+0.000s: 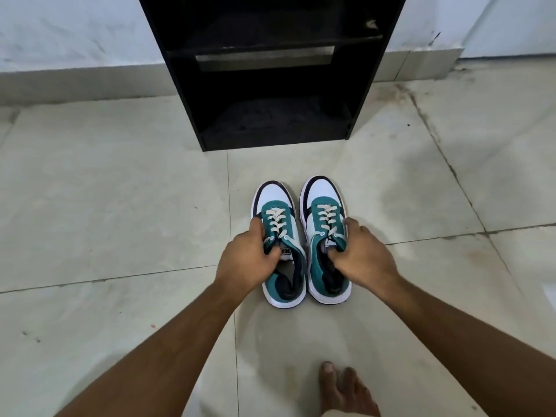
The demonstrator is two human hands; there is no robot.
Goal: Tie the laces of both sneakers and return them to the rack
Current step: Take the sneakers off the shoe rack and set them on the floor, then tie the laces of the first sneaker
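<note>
Two teal, white and navy sneakers stand side by side on the tiled floor, toes pointing toward the rack. My left hand [245, 257] grips the left sneaker [275, 206] at its collar, fingers inside by the tongue. My right hand [359, 251] grips the right sneaker [323, 194] the same way at its outer collar. Both shoes have cream laces crossed through the eyelets; I cannot tell whether they are knotted. The black shoe rack [270, 52] stands just beyond them, its lower shelves dark.
A bare foot [343, 389] rests on the floor at the bottom, right of centre. The white wall with a grey skirting [75, 82] runs behind the rack. Pale floor tiles with dark grout lines surround the shoes.
</note>
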